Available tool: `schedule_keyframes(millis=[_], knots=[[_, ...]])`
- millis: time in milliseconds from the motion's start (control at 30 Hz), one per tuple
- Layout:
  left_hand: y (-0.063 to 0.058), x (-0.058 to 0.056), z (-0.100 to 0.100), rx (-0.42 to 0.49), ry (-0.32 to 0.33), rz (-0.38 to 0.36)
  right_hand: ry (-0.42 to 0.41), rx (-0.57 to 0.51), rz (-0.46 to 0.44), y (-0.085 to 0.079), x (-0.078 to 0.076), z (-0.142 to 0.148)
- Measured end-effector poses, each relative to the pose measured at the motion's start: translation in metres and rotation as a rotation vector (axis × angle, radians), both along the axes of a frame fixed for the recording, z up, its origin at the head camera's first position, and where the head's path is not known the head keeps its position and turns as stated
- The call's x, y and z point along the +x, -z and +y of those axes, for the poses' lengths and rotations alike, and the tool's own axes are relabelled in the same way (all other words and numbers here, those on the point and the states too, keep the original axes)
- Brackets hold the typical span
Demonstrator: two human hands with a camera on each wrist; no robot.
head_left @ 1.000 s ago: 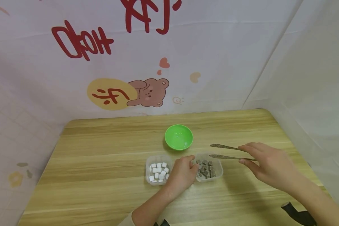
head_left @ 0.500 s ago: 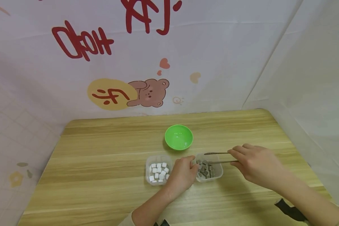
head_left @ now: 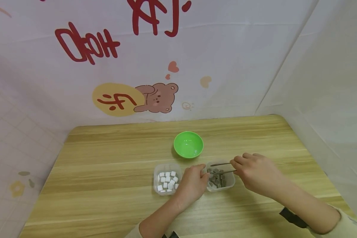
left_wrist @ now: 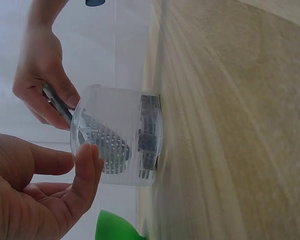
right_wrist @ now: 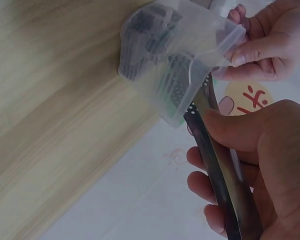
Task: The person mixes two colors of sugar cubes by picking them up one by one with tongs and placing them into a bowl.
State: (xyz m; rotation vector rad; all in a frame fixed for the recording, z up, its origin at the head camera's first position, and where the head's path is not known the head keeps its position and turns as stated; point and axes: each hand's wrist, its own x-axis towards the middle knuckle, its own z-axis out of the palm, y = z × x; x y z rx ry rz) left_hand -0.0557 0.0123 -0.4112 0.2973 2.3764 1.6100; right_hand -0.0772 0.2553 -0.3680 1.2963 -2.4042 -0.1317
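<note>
My left hand point(head_left: 193, 181) pinches the rim of a clear plastic container point(left_wrist: 110, 97) between thumb and finger. Several small dark grey cubes point(head_left: 216, 181) lie on its bottom. My right hand point(head_left: 257, 173), to the right of this container, grips a pair of metal tongs point(right_wrist: 215, 170). Their dotted tips reach down inside the container, spread apart above the cubes, as the left wrist view shows through the clear wall. Nothing shows between the tips.
Left of my left hand stands a second clear container point(head_left: 155, 181) with several white cubes point(head_left: 167, 179). A bright green bowl point(head_left: 186, 140) sits behind the two containers. The wooden table point(head_left: 107, 165) meets a printed white cloth point(head_left: 232, 59) at the back.
My right hand has moved left, bringing the tongs from above the right edge of the dark cubes' container down into it. My left hand stays at the rim.
</note>
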Motion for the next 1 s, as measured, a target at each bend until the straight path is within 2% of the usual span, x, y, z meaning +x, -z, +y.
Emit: schedule_keyframes(millis=[233, 433, 1000], knots=[[0.0, 0.0, -0.001, 0.008, 0.01, -0.003, 0.027, 0.069, -0.012, 0.008, 0.0, -0.008], [0.001, 0.0, -0.001, -0.005, 0.009, 0.014, 0.032, 0.067, -0.006, 0.012, -0.001, -0.012], [0.0, 0.0, -0.001, -0.009, 0.004, 0.014, 0.024, 0.072, 0.001, 0.007, -0.002, -0.016]])
